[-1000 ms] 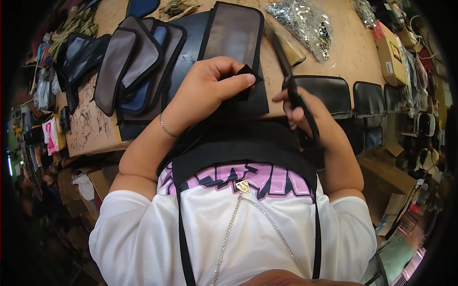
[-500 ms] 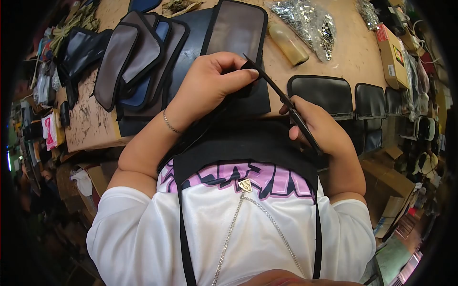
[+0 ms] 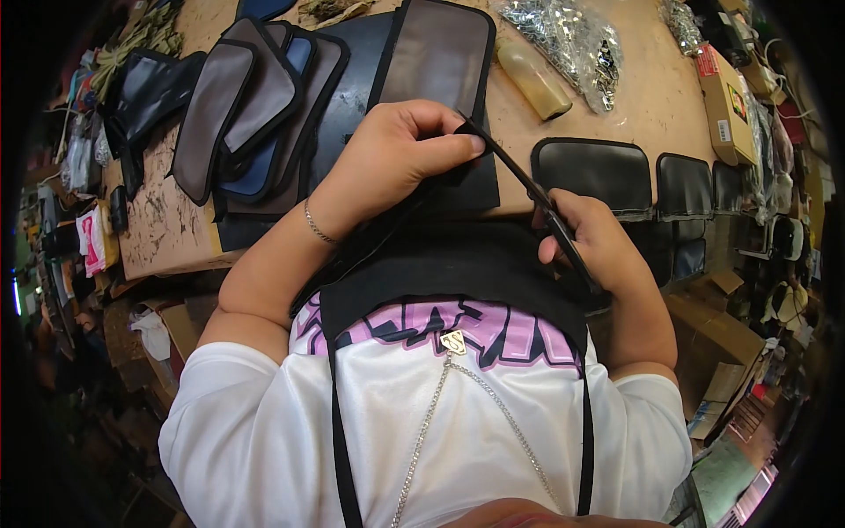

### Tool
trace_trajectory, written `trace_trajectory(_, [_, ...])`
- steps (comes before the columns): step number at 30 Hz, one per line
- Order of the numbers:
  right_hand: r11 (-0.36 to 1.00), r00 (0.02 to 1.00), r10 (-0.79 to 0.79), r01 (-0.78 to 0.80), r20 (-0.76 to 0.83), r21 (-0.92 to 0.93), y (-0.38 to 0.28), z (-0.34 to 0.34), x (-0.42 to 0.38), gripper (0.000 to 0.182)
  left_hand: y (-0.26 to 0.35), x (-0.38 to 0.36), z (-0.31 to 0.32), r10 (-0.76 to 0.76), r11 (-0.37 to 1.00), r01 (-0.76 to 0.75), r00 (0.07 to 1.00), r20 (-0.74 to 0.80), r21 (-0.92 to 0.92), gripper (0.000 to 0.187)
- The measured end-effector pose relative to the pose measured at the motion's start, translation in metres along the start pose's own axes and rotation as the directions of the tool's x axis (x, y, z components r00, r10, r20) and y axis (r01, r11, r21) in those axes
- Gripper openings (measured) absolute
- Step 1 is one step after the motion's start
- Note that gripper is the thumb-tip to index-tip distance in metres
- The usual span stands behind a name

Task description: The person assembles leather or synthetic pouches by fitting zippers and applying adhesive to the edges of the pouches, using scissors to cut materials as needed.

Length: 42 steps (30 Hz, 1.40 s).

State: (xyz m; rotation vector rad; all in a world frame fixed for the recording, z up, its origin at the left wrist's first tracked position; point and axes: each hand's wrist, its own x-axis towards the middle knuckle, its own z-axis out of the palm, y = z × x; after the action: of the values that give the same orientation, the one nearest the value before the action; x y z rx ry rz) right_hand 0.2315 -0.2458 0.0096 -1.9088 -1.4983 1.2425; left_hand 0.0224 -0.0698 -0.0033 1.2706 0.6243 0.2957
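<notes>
My left hand (image 3: pixel 396 154) is closed in a pinch on a piece of black material (image 3: pixel 451 172), which hangs down toward my lap and is partly hidden by the hand. My right hand (image 3: pixel 594 233) is wrapped round the handles of dark scissors (image 3: pixel 519 172), seen edge-on. Their blades slant up and left, and the tips reach the left thumb and fingertips at the black material. Whether the blades are apart cannot be made out from this angle.
Several grey and blue panels with black edging (image 3: pixel 251 114) lie stacked at the left, near a larger grey panel (image 3: pixel 436 53). Black pouches (image 3: pixel 590 172) line the right table edge. A yellowish bottle (image 3: pixel 532 79), a bag of metal parts (image 3: pixel 572 44) and a box (image 3: pixel 726 106) stand behind.
Both hands have shifted slightly: the left a little down and right, the right a little right and down. The scissors' tips have moved slightly right and down with them.
</notes>
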Motion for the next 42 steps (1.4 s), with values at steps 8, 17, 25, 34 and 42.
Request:
trace_trajectory(8, [0.99,0.997,-0.019,0.029,-0.069,0.141,0.012,0.01,-0.003,0.018,0.012,-0.004,0.0,-0.062,0.998,0.061,0.998,0.008,0.029,0.011])
trace_trajectory(17, [0.99,0.725,0.087,0.01,-0.683,0.137,0.068,-0.089,0.026,0.031,0.041,-0.033,-0.037,-0.058,0.54,-0.159,0.973,0.225,0.826,0.047])
trace_trajectory(25, [0.767,0.519,0.003,-0.55,-0.855,-0.331,0.204,-0.231,0.078,0.073,0.098,-0.107,-0.181,0.366,0.921,-0.186,0.711,-0.6,0.342,0.025])
trace_trajectory(34, [0.781,0.412,0.002,-0.57,-0.911,-0.256,0.249,-0.226,0.114,0.049,0.123,-0.136,-0.278,0.811,0.417,-0.587,0.586,0.009,0.694,0.024])
trace_trajectory(42, [0.954,0.708,-0.294,0.262,-0.642,-0.147,0.12,-0.167,0.125,0.031,0.054,-0.139,-0.269,0.5,0.185,0.27,0.802,-0.327,0.945,0.042])
